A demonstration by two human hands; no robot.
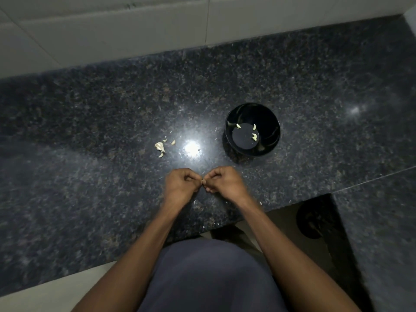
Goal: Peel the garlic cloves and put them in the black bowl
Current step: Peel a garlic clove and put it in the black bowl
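My left hand [180, 184] and my right hand [225, 182] meet fingertip to fingertip over the dark granite counter, both pinching one small garlic clove [203, 181] that is mostly hidden between them. The black bowl [270, 119] stands beyond my right hand, upright, with three peeled cloves [254, 136] on its bottom. To the left of a bright light spot lies a small heap of unpeeled garlic cloves [160, 147] with bits of loose skin around it.
The granite counter [90, 131] runs back to a pale tiled wall [112, 30]. Its front edge steps back at the lower right, where a dark opening [313, 221] shows below. Thin skin flakes [215, 131] lie scattered near the bowl and my hands.
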